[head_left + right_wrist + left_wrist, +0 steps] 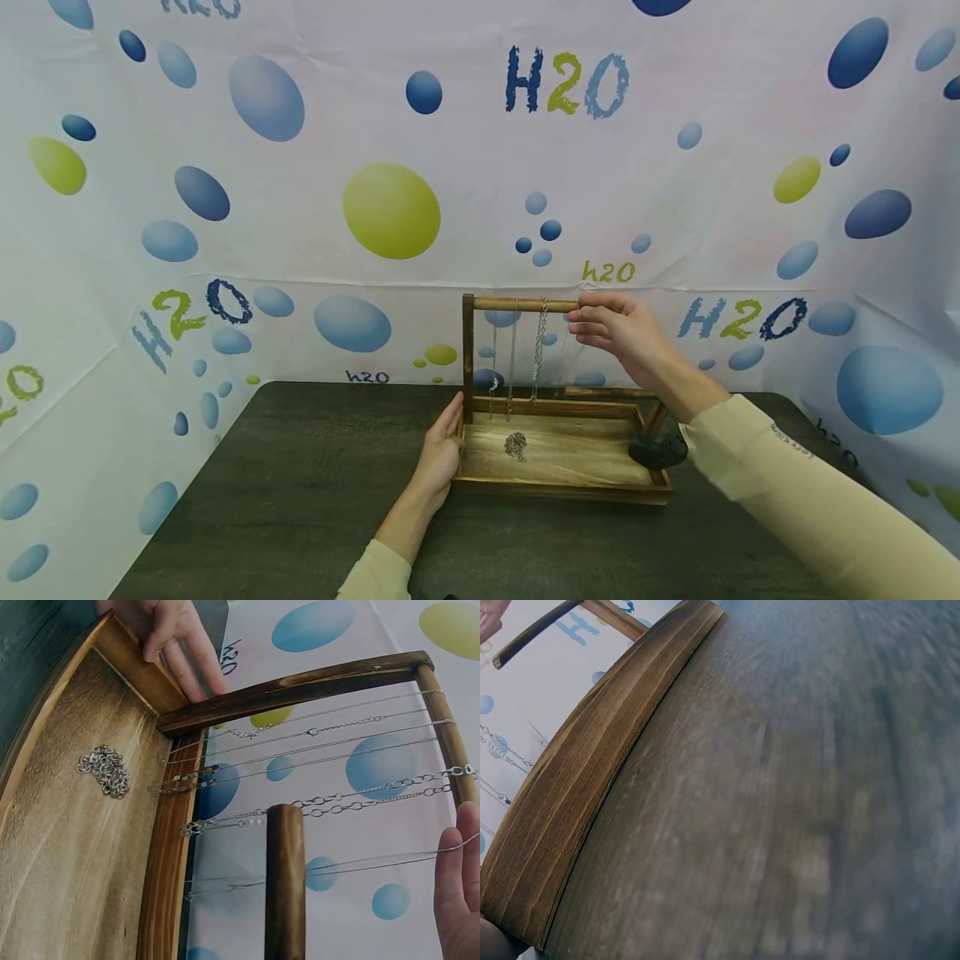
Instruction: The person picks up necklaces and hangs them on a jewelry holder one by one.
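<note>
A wooden jewellery stand has a tray (562,488), an upright post (468,358) and a top bar (498,305). Several silver chain necklaces (538,354) hang from that bar. At the bar's free end my right hand (626,329) pinches a thin chain (360,862), whose strands run down towards the tray. My left hand (437,454) rests against the tray's left end beside the post, with fingers straight. On the tray floor lies a heaped silver chain (515,446). In the left wrist view only a bit of the left hand shows at the bottom left corner.
A lower wooden bar (607,392) stands behind the tray on the right; its end (285,817) points at the right wrist camera. The dark table (322,483) reaches a printed curtain (465,150) at the back. A black object (658,451) sits under the right cuff.
</note>
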Demonstrator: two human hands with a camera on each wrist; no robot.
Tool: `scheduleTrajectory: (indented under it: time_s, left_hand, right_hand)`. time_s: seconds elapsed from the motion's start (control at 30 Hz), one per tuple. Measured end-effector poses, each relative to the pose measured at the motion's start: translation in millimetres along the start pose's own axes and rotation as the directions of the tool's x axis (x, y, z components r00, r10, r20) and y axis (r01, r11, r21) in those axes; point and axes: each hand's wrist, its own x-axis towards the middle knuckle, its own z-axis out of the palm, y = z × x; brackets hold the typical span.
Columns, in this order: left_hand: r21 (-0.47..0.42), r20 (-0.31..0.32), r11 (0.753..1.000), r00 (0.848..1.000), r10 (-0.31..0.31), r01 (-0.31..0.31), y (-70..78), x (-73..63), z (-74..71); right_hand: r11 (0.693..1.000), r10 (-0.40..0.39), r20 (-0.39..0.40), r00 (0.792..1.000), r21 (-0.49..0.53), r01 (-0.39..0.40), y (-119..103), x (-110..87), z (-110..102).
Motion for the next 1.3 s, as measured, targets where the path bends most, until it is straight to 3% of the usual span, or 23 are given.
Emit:
scheduleTrajectory:
  time_s: [0.23,0.4,0.83,1.07,1.3]
  left_hand:
    - [-0.008,-0.001,1.000,1.000,0.002,-0.002,-1.1,1.0,-0.1]
    - [-0.011,0.001,1.000,1.000,0.020,-0.020,1.3,-1.3,0.4]
    - [-0.008,0.003,1.000,1.000,0.029,-0.029,2.4,-3.4,1.2]
    - [0.004,-0.002,1.000,1.000,0.030,-0.030,0.4,-1.9,-0.1]
    - [0.005,0.000,1.000,1.000,0.024,-0.024,-1.7,-0.4,-0.2]
  right_hand:
    - [0.999,-0.037,0.007,0.999,0.033,0.037,-0.2,-0.6,1.7]
    - [0.993,-0.073,0.004,0.997,0.095,0.073,-13.5,0.8,4.1]
    - [0.985,-0.118,0.023,0.993,0.128,0.114,-40.5,-0.5,5.7]
    - [0.986,-0.110,0.028,0.993,0.132,0.106,-32.1,-1.7,9.4]
    - [0.995,-0.080,0.021,0.997,0.067,0.079,-15.7,-3.5,10.2]
